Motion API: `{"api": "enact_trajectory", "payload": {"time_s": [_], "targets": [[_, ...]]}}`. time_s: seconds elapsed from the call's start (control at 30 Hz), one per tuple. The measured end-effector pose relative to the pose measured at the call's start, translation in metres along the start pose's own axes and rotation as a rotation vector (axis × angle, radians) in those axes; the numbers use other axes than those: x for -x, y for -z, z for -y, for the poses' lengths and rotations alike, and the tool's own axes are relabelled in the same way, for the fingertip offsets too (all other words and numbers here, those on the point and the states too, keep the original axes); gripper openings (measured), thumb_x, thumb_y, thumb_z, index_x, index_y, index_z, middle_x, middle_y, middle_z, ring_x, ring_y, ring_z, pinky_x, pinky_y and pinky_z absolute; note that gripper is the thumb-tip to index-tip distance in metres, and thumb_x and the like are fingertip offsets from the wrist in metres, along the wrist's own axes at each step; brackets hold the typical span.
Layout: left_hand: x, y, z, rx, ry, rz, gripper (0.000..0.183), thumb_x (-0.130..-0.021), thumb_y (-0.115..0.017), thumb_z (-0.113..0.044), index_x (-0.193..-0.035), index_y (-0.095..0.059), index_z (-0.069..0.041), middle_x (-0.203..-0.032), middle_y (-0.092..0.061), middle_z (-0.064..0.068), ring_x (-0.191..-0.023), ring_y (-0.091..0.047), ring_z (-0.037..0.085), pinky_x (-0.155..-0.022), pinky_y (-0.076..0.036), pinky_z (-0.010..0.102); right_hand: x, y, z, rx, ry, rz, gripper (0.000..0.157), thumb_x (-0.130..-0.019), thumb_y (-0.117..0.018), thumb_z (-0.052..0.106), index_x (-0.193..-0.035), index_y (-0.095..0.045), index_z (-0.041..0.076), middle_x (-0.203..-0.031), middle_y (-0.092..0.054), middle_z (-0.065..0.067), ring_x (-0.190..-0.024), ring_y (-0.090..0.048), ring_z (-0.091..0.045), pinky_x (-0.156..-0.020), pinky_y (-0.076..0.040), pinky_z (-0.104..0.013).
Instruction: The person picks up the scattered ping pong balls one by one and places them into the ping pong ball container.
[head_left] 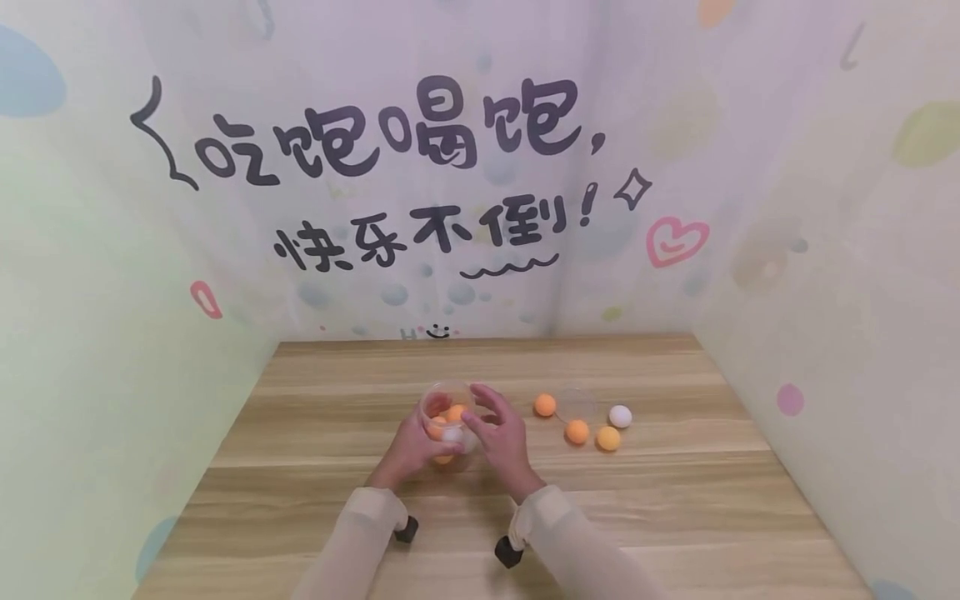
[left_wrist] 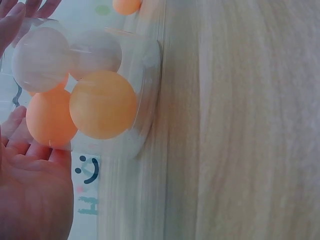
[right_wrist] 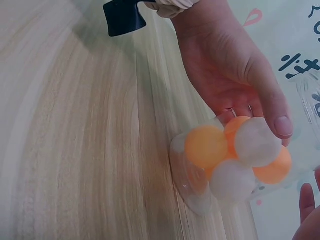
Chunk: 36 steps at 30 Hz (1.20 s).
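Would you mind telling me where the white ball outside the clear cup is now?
In the head view, the white ball lies on the wooden table, to the right of the right hand, just beyond the rightmost orange ball.

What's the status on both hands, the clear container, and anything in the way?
Left hand holding clear container, right hand around its side. Orange and white balls inside. Loose balls off to the right, nothing visibly blocking the hands.
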<state>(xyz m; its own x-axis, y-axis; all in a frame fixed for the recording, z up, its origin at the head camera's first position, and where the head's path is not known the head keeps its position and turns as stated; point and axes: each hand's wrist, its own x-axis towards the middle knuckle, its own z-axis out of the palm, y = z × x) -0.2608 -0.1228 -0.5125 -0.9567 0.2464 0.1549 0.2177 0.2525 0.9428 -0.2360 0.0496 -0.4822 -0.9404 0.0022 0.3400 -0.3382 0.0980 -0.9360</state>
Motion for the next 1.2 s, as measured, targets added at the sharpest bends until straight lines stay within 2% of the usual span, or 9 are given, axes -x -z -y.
{"api": "enact_trajectory", "payload": {"time_s": [0.13, 0.27, 0.4, 0.53, 0.73, 1.07, 1.2], "targets": [[-0.006, -0.002, 0.019, 0.016, 0.027, -0.006, 0.083, -0.069, -0.087, -0.002, -0.139, -0.043, -0.003, -0.142, -0.048, 0.017, -0.131, -0.043, 0.034, -0.107, -0.037, 0.048, 0.002, 0.001, 0.002, 0.025, -0.039, -0.001, 0.044, -0.089, -0.071, 0.015, -0.129, -0.058, 0.001, -0.129, -0.06, -0.017, -0.112, -0.059, -0.038, -0.089, -0.052, -0.047], [-0.01, -0.003, 0.035, 0.023, 0.024, -0.021, 0.085, -0.067, -0.089, -0.007, -0.139, -0.044, -0.009, -0.143, -0.048, 0.012, -0.131, -0.044, 0.031, -0.108, -0.036, 0.048, 0.001, 0.002, -0.005, 0.022, -0.071, 0.011, 0.042, -0.09, -0.071, 0.015, -0.128, -0.059, 0.001, -0.125, -0.062, -0.021, -0.11, -0.059, -0.04, -0.088, -0.053, -0.042], [-0.01, -0.003, 0.036, 0.031, 0.003, -0.025, 0.084, -0.066, -0.09, -0.01, -0.138, -0.046, -0.01, -0.142, -0.05, 0.01, -0.131, -0.045, 0.028, -0.108, -0.036, 0.047, -0.002, 0.004, -0.03, 0.03, -0.057, 0.021, 0.041, -0.088, -0.072, 0.012, -0.126, -0.061, 0.002, -0.123, -0.063, -0.018, -0.112, -0.059, -0.037, -0.089, -0.052, -0.046], [-0.011, -0.002, 0.038, 0.038, -0.018, -0.02, 0.086, -0.065, -0.091, -0.01, -0.138, -0.045, -0.008, -0.141, -0.05, 0.011, -0.13, -0.045, 0.028, -0.108, -0.037, 0.046, -0.004, 0.005, -0.055, 0.07, -0.049, 0.022, 0.041, -0.086, -0.075, 0.019, -0.124, -0.064, 0.01, -0.121, -0.066, -0.009, -0.112, -0.059, -0.031, -0.09, -0.049, -0.048], [-0.01, -0.002, 0.037, 0.044, -0.013, -0.017, 0.086, -0.066, -0.091, -0.012, -0.138, -0.045, -0.008, -0.142, -0.05, 0.011, -0.131, -0.044, 0.029, -0.108, -0.036, 0.047, -0.001, 0.009, -0.062, 0.117, -0.071, 0.067, 0.042, -0.084, -0.077, 0.029, -0.122, -0.065, 0.014, -0.121, -0.066, -0.003, -0.111, -0.059, -0.029, -0.091, -0.047, -0.047], [-0.009, -0.002, 0.034, 0.016, -0.004, -0.016, 0.088, -0.064, -0.092, -0.015, -0.138, -0.044, -0.009, -0.142, -0.049, 0.01, -0.132, -0.044, 0.027, -0.109, -0.035, 0.046, 0.003, 0.015, -0.077, 0.152, -0.062, 0.108, 0.043, -0.085, -0.076, 0.028, -0.124, -0.064, 0.013, -0.124, -0.064, -0.007, -0.111, -0.057, -0.031, -0.091, -0.047, -0.049], [-0.01, -0.002, 0.034, 0.007, -0.015, -0.012, 0.088, -0.065, -0.092, -0.013, -0.138, -0.044, -0.009, -0.142, -0.05, 0.011, -0.132, -0.044, 0.028, -0.108, -0.036, 0.046, 0.002, 0.018, -0.081, 0.16, -0.082, 0.13, 0.048, -0.085, -0.076, 0.028, -0.127, -0.061, 0.009, -0.127, -0.061, -0.011, -0.113, -0.056, -0.034, -0.091, -0.048, -0.049]]}}
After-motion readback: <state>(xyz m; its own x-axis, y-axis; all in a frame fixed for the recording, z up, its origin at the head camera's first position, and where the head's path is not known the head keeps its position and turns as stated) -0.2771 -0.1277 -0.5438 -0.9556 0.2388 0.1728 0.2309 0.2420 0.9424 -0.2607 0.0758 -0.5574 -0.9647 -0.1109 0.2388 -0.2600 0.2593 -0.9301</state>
